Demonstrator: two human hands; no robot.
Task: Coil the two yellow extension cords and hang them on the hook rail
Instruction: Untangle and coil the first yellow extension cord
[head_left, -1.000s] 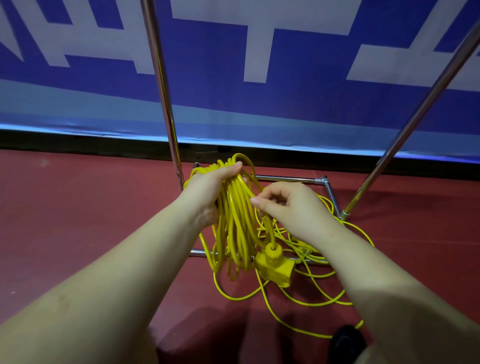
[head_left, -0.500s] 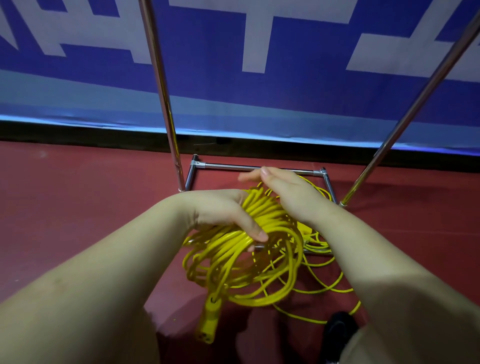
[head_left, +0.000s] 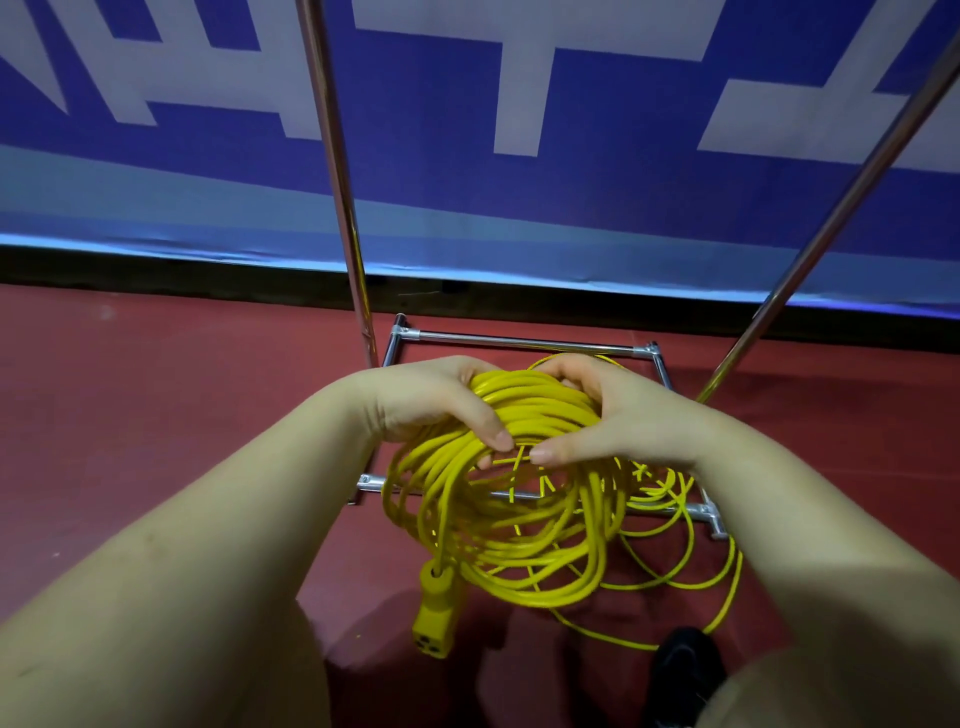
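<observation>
A thick coil of yellow extension cord (head_left: 519, 514) hangs above the red floor, its top bundle gripped from both sides. My left hand (head_left: 431, 400) wraps the bundle's left part and my right hand (head_left: 618, 410) wraps its right part, thumbs nearly touching in front. The coil's yellow socket end (head_left: 436, 618) dangles below at the lower left. A thinner yellow cord (head_left: 691, 561) lies loose on the floor to the right, partly hidden behind the coil. The rack's two chrome uprights (head_left: 343, 208) rise out of view; no hooks are in view.
The rack's chrome base frame (head_left: 524, 340) lies on the red floor (head_left: 156, 415) under the coil. Behind it stands a blue and white banner wall (head_left: 519, 130). A black shoe (head_left: 680, 670) shows at the bottom right.
My right hand came from behind the bundle and closed round its right side. The coil swung flatter and wider, and its socket end dropped to the lower left.
</observation>
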